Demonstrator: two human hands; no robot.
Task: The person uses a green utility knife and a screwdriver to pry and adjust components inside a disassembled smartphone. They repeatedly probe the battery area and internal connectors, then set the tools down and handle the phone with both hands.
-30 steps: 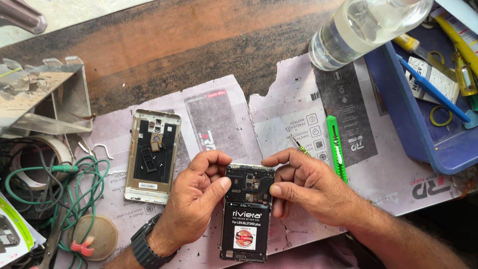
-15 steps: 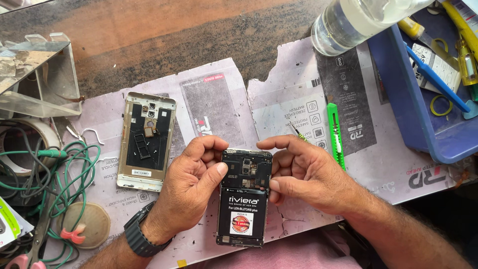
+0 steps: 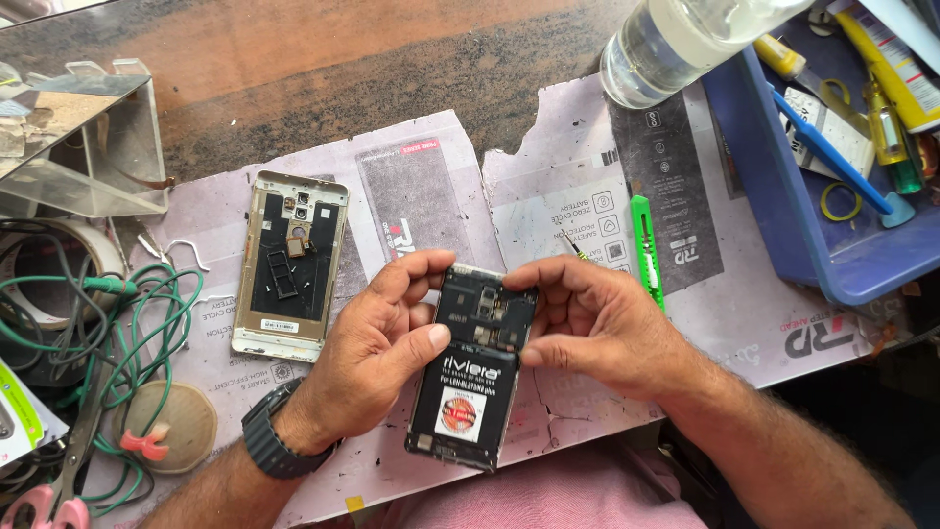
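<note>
Near the table's front edge, the opened phone [image 3: 473, 367] sits gripped between the left hand [image 3: 377, 358] and right hand [image 3: 597, 323], both thumbs now pressing its exposed board; its detached back cover [image 3: 290, 263] lies left, green cutter [image 3: 645, 250] right.

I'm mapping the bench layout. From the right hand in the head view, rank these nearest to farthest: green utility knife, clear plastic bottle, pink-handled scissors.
From the right hand:
1. Green utility knife, just beyond it on the paper.
2. Clear plastic bottle, at the top edge.
3. Pink-handled scissors, bottom left corner.
</note>
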